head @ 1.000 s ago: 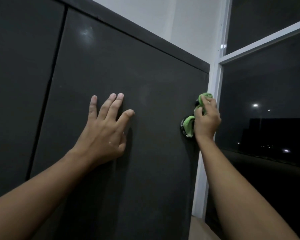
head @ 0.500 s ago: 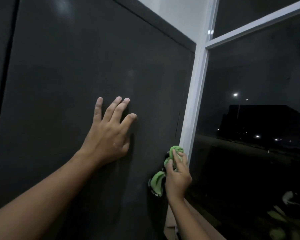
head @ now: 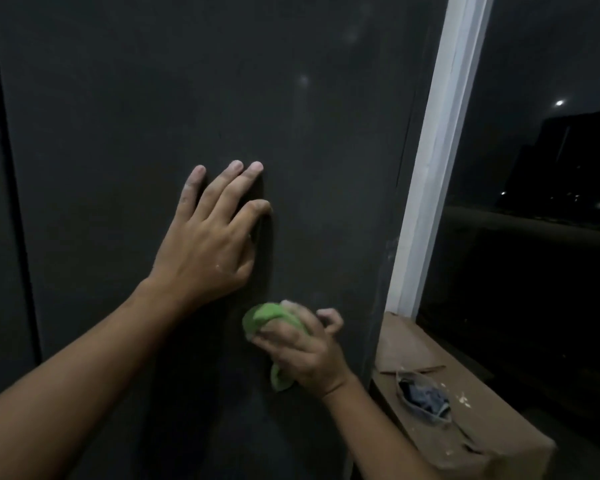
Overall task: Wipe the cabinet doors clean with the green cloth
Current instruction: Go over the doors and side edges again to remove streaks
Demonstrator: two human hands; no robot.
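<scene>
A dark grey cabinet door (head: 125, 116) fills most of the view. My left hand (head: 210, 240) lies flat against it with fingers spread and straight. Just below and to the right, my right hand (head: 300, 348) grips a bunched green cloth (head: 260, 317) and holds it against the door's lower part. A strip of the cloth hangs out under the hand. Most of the cloth is hidden inside the fist.
A vertical seam (head: 9, 168) marks a second door at the far left. A white window frame (head: 433, 161) borders the cabinet on the right, with dark glass beyond. Below it a brown ledge (head: 430, 355) carries a crumpled dark item (head: 425, 398).
My right hand has carried the cloth down the door's right edge and then leftward, ending under my left hand. My left hand stays flat on the door. The view has tilted downward.
</scene>
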